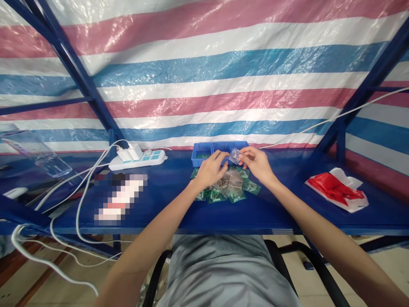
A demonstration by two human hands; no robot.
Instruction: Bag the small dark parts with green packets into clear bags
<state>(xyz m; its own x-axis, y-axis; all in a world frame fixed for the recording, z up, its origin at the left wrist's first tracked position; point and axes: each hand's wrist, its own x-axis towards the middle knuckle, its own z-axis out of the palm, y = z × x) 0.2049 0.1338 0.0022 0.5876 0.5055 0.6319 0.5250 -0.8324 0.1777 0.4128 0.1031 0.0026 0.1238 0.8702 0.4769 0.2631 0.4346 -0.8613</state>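
Note:
My right hand [258,163] pinches a small clear plastic bag [235,156] between thumb and fingers, in front of a blue divided bin [200,162]. To its left is my left hand [211,171], thumb and fingers apart, with its fingertips close to the bag's left edge; whether they touch it is too fine to make out. Below both hands lies a spread of green packets [251,186], with a heap of clear bags [232,181] holding small metallic pieces on top. My left hand covers part of the heap and the bin's front.
A white power strip [139,160] with plugs and trailing white cables [79,204] stands on the blue table [281,209] at left, near a blurred-out item [121,198] and a clear bottle [47,157]. A red and white packet [337,189] lies at right. Striped sheeting [223,76] hangs behind.

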